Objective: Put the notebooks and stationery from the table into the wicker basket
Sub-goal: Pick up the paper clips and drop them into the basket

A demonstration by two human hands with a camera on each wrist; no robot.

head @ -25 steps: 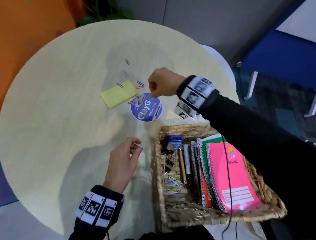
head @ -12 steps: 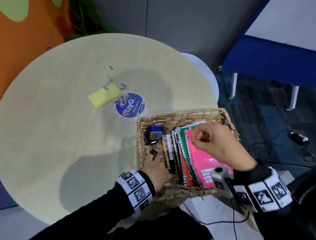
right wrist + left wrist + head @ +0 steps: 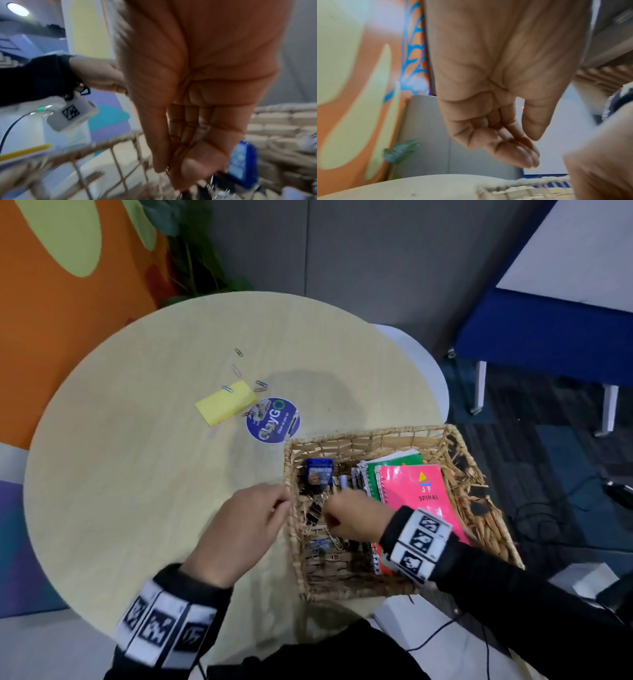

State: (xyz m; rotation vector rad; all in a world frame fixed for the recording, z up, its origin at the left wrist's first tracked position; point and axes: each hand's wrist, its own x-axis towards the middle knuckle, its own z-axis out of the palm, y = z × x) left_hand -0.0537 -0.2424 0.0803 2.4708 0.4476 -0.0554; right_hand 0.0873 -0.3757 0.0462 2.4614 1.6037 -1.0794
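The danger I see is with the small things. My right hand (image 3: 352,520) is low inside the wicker basket (image 3: 371,436), over the black binder clips (image 3: 313,513). Its thumb and fingers (image 3: 202,166) are pressed together at the tips. Something thin like wire seems to be there, but the wrist view is blurred and I cannot tell if this grip really holds a paper clip. If it does and I let go too high, the clip can bounce, or slip through the open weave of the wall. My sleeve can also catch the spiral of the pink notebook (image 3: 414,484), which lies in the basket on the right with the others.

My left hand (image 3: 246,529) is over the surface (image 3: 137,474), palm down, with its fingertips just beside the left rim. Its fingers (image 3: 513,148) are loosely curled with the thumb apart, and I see nothing in this grip. If it pushes the rim, the basket can slide.

The yellow sticky pad (image 3: 226,405) and some loose paper clips (image 3: 261,384) lie far up on the surface, not yet collected.
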